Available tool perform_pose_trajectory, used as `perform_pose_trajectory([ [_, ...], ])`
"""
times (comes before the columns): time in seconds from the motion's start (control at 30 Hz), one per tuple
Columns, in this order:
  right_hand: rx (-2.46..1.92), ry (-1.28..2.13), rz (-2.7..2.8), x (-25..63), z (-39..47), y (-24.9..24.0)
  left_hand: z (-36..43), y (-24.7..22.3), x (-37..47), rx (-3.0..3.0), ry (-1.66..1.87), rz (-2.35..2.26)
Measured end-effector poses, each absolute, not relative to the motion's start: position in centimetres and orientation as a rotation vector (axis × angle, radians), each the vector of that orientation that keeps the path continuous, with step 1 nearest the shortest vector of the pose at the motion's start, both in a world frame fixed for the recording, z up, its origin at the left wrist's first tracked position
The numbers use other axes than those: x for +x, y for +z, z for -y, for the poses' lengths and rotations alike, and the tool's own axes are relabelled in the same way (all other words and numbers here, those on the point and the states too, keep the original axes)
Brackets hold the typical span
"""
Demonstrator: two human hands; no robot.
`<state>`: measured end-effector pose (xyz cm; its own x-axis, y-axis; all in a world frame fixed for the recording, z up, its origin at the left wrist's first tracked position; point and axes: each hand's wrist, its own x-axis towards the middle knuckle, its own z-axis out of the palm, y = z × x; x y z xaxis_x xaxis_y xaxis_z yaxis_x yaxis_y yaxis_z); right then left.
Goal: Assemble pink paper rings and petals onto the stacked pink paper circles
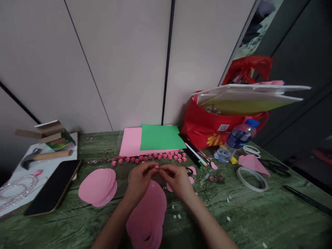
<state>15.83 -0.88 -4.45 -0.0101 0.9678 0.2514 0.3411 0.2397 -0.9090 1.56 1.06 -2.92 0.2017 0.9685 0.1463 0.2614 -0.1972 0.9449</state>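
Note:
My left hand (141, 176) and my right hand (177, 178) meet at the middle of the table, fingertips pinched on a small pink paper piece (156, 167) between them. Just behind them lie rows of small pink paper rolls (146, 158). Under and between my forearms is a pile of pink paper cutouts (147, 216). Another stack of rounded pink cutouts (97, 186) rests left of my left hand. A few pink petal pieces (192, 170) lie beside my right hand, partly hidden by it.
A black phone (54, 186), hammer (52, 155) and open box (58, 138) are at left. Green paper (162, 137) lies at the back. Pens (194, 154), a red bag (199, 126), a bottle (237, 138) and a tape roll (251, 179) stand or lie at right.

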Motion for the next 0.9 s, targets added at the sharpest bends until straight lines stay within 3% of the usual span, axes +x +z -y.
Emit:
perform_pose_trajectory([
  [0.37,-1.107,1.241,1.273,15.94,0.54,-4.55,-1.03,-2.60,1.48,1.883,1.053,-1.188],
  [0.67,-1.138,1.214,1.310,16.02,0.63,-4.75,-1.11,-2.94,1.40,1.946,1.003,-1.181],
  [0.9,-1.058,1.404,1.157,16.19,0.67,-4.33,-1.14,-2.67,1.24,1.972,0.990,-1.131],
])
